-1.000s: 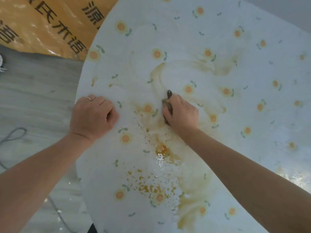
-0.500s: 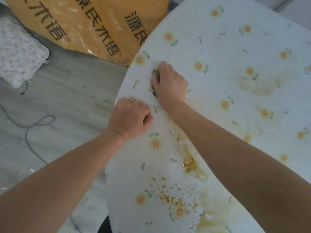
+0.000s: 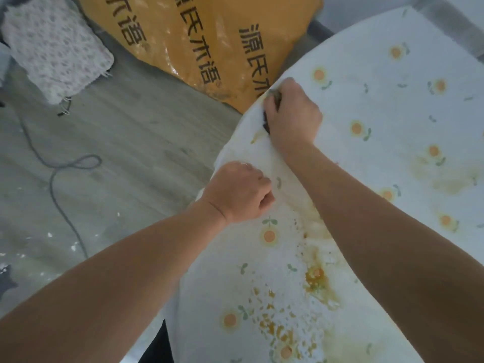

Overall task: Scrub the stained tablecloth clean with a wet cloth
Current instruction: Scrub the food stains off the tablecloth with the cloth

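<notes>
**Position of the work item.** The tablecloth [image 3: 372,48], white with a print of orange flowers, is spread over a round table and fills the right half of the head view. Its curved edge runs from the upper centre down to the lower centre.

**Right hand.** The right hand [image 3: 294,113] is placed at the far left edge of the tablecloth. Its fingers are curled round a dark wet cloth [image 3: 266,120], which is pressed onto the fabric. Only a narrow strip of the wet cloth is exposed, on the left side of the hand. A small yellow-brown smear [image 3: 258,136] lies just beside that strip, on the near side.

**Left hand.** The left hand [image 3: 241,193] is set on the same edge, nearer the person and apart from the right hand. The fingers are curled into a fist and nothing is seen held in it. The fist rests on the tablecloth. A ring [image 3: 245,165] is worn on one finger.

**Stains.** The heaviest orange-brown stain [image 3: 317,280] lies nearer the person than both hands and is partly covered by the right forearm. A field of orange specks [image 3: 275,328] lies nearer still. A paler stain [image 3: 450,182] is found well to the right of the hands.

**Surroundings.** An orange sack [image 3: 209,43] printed with black characters lies on the grey floor [image 3: 131,142] beyond the table edge. A patterned pad [image 3: 55,45] lies at upper left. A grey cable [image 3: 65,166] is looped across the floor.
</notes>
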The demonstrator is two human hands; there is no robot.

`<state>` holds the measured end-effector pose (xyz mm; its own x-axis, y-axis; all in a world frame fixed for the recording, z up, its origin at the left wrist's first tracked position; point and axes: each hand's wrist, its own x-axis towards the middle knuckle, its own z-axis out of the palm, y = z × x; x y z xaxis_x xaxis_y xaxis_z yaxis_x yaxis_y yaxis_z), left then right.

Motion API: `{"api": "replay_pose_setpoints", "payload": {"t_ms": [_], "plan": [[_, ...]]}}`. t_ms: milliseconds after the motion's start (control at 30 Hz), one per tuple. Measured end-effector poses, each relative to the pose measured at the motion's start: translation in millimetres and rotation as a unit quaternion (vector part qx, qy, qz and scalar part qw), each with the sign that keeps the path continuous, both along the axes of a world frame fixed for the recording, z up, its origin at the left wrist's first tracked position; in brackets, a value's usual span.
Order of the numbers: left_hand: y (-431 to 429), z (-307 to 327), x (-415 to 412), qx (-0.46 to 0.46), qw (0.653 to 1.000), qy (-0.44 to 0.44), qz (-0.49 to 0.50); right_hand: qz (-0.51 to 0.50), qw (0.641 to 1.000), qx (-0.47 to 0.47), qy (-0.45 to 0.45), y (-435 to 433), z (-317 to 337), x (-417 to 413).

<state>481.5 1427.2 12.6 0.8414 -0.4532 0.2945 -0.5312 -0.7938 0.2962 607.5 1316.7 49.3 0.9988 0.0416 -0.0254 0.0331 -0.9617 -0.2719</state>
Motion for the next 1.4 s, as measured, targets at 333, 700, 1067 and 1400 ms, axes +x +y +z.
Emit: {"api": "replay_pose_setpoints", "payload": {"t_ms": [333, 700, 1067, 1400], "plan": [[-1.2, 1.2, -2.2, -0.002, 0.999, 0.047, 0.012, -0.011, 0.997, -0.067, 0.042, -108.1, 10.5, -31.9], [-1.6, 2.3, -1.5, -0.028, 0.997, 0.071, -0.005, 0.243, 0.969, -0.011, 0.037, -7.9, -1.1, -52.5], [12.8, 14.6, -18.6, -0.032, 0.998, 0.047, 0.021, -0.052, 0.998, -0.032, -0.007, -25.1, 0.2, -23.4], [53.7, 5.1, -130.8, 0.011, 0.996, 0.066, -0.060, 0.166, 0.982, -0.062, 0.073, -65.2, 17.2, -103.9]]}}
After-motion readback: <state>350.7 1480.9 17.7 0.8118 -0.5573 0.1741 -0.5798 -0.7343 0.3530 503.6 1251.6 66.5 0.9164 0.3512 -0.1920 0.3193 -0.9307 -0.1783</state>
